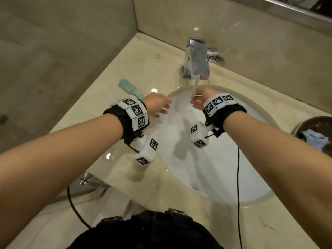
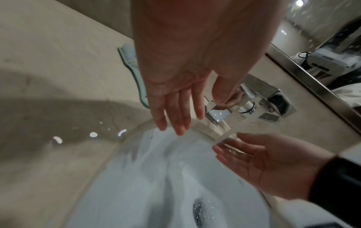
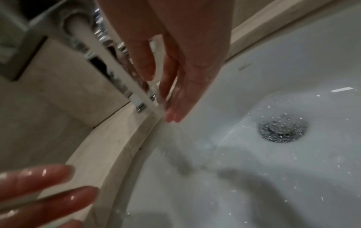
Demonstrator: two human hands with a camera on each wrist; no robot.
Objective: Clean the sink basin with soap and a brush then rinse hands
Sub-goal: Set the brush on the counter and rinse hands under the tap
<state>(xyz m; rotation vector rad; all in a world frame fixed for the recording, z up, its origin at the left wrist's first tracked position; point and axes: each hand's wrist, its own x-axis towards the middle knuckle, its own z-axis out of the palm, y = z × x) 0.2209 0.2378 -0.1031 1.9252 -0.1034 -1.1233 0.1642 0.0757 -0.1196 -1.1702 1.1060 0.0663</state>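
Note:
Water runs from the chrome faucet (image 1: 197, 58) into the white sink basin (image 1: 224, 168). My right hand (image 1: 199, 102) is held open under the stream (image 1: 195, 87), fingers straight and wet; the water strikes its fingertips (image 3: 171, 114). My left hand (image 1: 158, 106) hovers open over the basin's left rim, a short way from the stream, fingers (image 2: 175, 118) straight and holding nothing. A teal brush (image 1: 130, 88) lies on the counter behind my left wrist. The drain (image 3: 282, 130) shows at the basin's bottom.
The beige marble counter (image 1: 125, 60) surrounds the basin, with tiled walls on the left and behind. A dark bowl (image 1: 314, 132) with a cloth in it stands at the right edge. A mirror frame (image 1: 287, 8) runs along the top right. Black cables hang from both wrists.

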